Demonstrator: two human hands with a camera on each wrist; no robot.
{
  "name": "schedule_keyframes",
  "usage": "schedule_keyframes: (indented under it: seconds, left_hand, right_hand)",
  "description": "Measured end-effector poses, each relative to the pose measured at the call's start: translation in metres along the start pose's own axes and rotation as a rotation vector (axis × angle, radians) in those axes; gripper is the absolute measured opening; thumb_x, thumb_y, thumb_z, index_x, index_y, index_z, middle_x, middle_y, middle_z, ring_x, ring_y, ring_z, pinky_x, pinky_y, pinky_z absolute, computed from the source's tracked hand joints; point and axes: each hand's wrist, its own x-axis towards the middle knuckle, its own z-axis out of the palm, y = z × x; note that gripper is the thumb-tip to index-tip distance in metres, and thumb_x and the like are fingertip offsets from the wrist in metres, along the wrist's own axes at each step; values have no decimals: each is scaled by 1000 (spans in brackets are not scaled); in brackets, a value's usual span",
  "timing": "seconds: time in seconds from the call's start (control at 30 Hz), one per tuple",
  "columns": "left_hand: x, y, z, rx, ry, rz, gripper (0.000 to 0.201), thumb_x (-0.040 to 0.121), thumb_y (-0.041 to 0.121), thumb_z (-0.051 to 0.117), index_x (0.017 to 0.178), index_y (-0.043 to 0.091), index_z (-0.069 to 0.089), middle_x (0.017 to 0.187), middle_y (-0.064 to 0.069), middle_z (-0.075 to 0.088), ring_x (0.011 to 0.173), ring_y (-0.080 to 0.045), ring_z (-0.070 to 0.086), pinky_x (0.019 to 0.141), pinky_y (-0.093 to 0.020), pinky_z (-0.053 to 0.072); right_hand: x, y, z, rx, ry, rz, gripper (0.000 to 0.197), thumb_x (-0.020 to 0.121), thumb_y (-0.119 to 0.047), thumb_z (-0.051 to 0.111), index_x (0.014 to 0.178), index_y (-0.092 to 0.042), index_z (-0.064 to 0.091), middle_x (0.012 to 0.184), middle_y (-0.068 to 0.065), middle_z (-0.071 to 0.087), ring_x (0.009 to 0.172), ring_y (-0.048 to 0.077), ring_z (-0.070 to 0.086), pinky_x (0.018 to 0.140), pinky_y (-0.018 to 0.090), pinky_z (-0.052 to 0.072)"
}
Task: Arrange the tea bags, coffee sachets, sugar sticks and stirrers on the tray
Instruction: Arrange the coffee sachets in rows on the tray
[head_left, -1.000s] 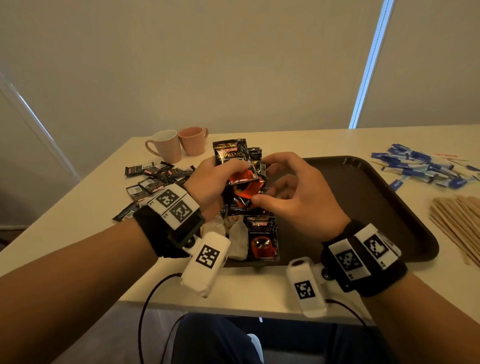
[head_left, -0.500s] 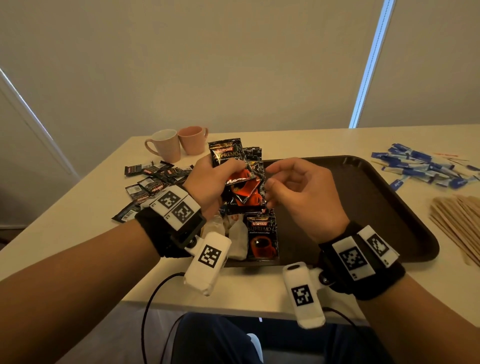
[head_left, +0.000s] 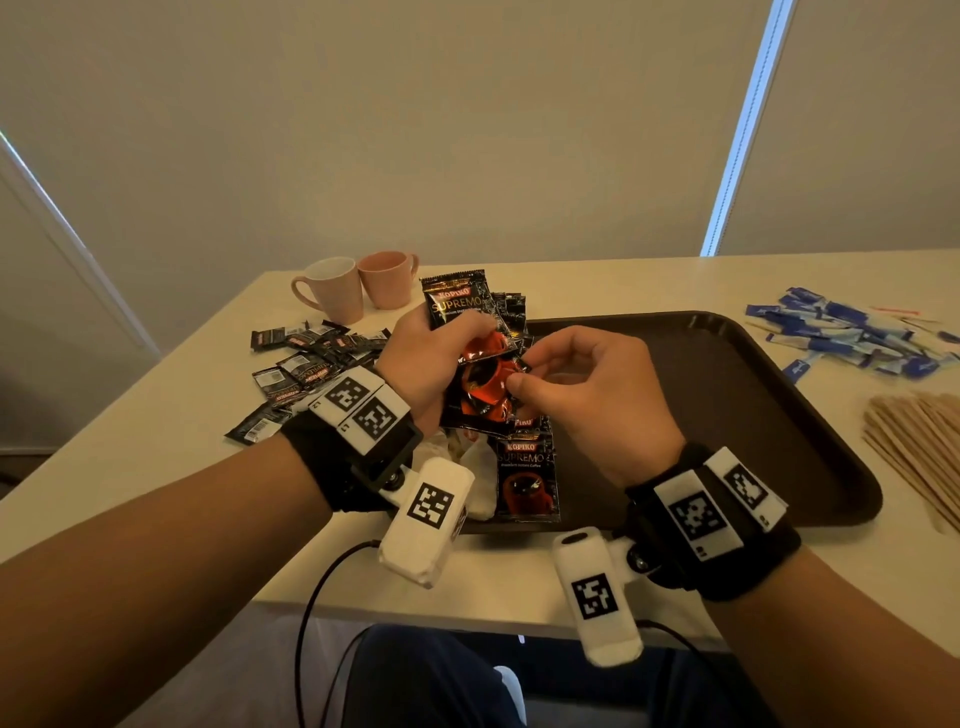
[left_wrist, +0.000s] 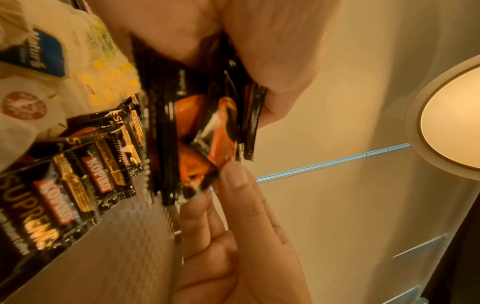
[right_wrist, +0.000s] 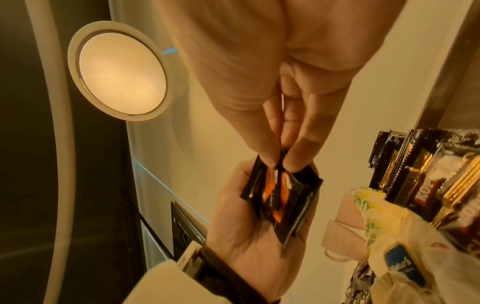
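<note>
My right hand (head_left: 587, 395) has come back in to the bundle: half a second ago its fingers hung apart just beside the coffee sachets, and now thumb and forefinger pinch the corner of one sachet (right_wrist: 279, 181) in the fan. My left hand (head_left: 431, 364) has not let go; it still grips the bundle of coffee sachets (head_left: 480, 364) above the near left part of the tray (head_left: 727, 415), fingers curled round them, one sachet standing tall above the fist.

I take this to mean I am peeling off the next sachet to lay down. One row of sachets (head_left: 527, 478) already lies on the tray below my hands, with the white tea bags (head_left: 480, 478) just beside it on the left (so that corner is filling up).

Much is left, by the look of it. More loose sachets (head_left: 306, 364) lie on the table (head_left: 156, 441) left of the tray, the blue sugar sticks (head_left: 852, 338) are in a heap off to the right, and the wooden stirrers (head_left: 919, 447) sit near them, none of these on the tray yet.
</note>
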Motion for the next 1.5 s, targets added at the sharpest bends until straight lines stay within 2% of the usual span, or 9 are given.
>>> schedule_keyframes:
  seconds: [0.1, 0.23, 0.5, 0.7, 0.87, 0.97, 1.13, 1.37, 1.5]
  left_hand:
    - [0, 0, -1, -13, -1, -14, 6, 89, 14, 66, 92, 15, 61, 81, -4, 67, 71, -16, 70, 63, -30, 57]
    - [-2, 0, -2, -61, -37, -23, 6, 90, 13, 65, 95, 13, 61, 78, -3, 69, 68, -18, 71, 59, -29, 57]
    - [2, 0, -3, -81, 15, 0, 8, 89, 14, 68, 92, 20, 63, 81, -2, 72, 79, -23, 73, 74, -42, 60]
    - [4, -2, 1, -68, 40, 43, 9, 87, 13, 70, 91, 20, 67, 86, -5, 72, 90, -29, 71, 83, -48, 59]
    - [2, -4, 0, -85, 22, 37, 17, 87, 8, 70, 95, 22, 63, 92, -7, 71, 93, -30, 71, 86, -51, 58]
    - [-1, -4, -1, -102, -12, 33, 20, 86, 6, 70, 101, 19, 64, 101, -13, 71, 96, -32, 70, 86, -52, 57]
    - [-2, -8, -4, -134, -60, 8, 31, 83, 5, 72, 113, 9, 63, 99, -12, 73, 93, -30, 72, 78, -45, 58]
    - [-1, -9, -6, -196, -97, -49, 33, 84, 12, 71, 116, 9, 63, 104, -17, 69, 97, -33, 69, 86, -51, 56]
    - [0, -6, -6, -223, -111, -76, 25, 88, 15, 66, 112, 9, 63, 93, -9, 72, 84, -24, 72, 73, -39, 59]
  right_hand:
    - [1, -1, 1, 39, 11, 43, 12, 83, 1, 75, 92, 1, 67, 90, 20, 68, 61, 23, 71, 60, 28, 59]
    - [2, -2, 2, 71, 19, 87, 6, 84, 5, 70, 84, 0, 66, 87, 18, 69, 63, 27, 73, 64, 38, 62]
    - [5, 1, 4, 18, 50, 102, 15, 84, 0, 71, 69, -3, 68, 71, 12, 72, 66, 26, 74, 73, 44, 62]
    - [2, 4, 5, -182, -16, 59, 23, 83, -21, 79, 65, -9, 71, 69, 8, 71, 63, 17, 66, 65, 29, 56]
    - [4, 7, 4, -125, -7, 80, 24, 77, -17, 84, 89, -16, 63, 77, 8, 71, 70, 27, 71, 73, 46, 60]
    - [5, 6, 4, 2, -14, 129, 35, 78, -6, 82, 104, -11, 59, 72, 6, 71, 61, 19, 69, 73, 42, 60]
    - [5, 6, 5, 14, 24, 106, 31, 76, -7, 83, 100, -11, 62, 72, 5, 71, 60, 15, 67, 69, 34, 58]
    - [6, 6, 2, 69, 56, 78, 21, 78, -5, 80, 92, -8, 65, 81, 17, 70, 63, 18, 65, 69, 34, 57]
    - [6, 7, 4, 101, 74, 68, 18, 79, -3, 79, 88, -9, 65, 75, 11, 67, 64, 18, 63, 67, 32, 56]
